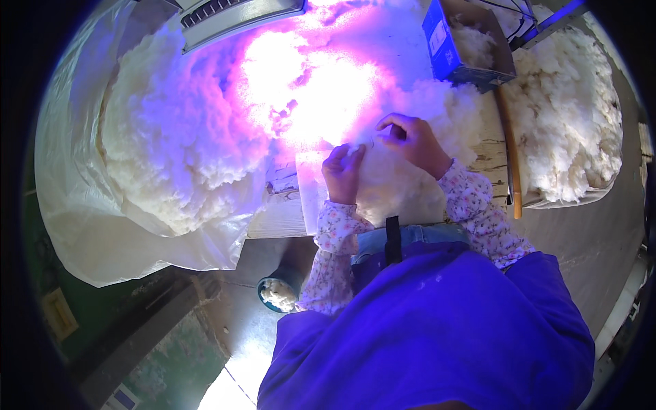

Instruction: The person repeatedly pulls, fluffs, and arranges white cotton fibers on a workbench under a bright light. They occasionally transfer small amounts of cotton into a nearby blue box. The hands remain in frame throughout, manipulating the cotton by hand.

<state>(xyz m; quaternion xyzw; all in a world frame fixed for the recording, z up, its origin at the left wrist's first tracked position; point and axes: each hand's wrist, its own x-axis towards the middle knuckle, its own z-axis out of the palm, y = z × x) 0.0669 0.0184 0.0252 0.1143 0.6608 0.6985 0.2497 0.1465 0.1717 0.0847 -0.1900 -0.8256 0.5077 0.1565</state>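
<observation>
My left hand [341,176] is closed, its fingertips pinched on a small tuft of white fibre [353,148]. To its right my right hand [417,145] is held with a curled forefinger and a thumb, a small gap between their tips. Both hands are over the table's near edge, above a mound of fluffy white fibre [396,188] in front of my body. Glare from a bright violet-white light washes out the fibre just beyond the hands.
A large heap of white fibre [178,143] lies on clear plastic sheeting [116,253] at left. At right are a blue box [471,51], a wooden strip [509,150] and a full fibre bag [567,123]. A bucket [279,294] stands below; a pale machine [239,20] sits at the back.
</observation>
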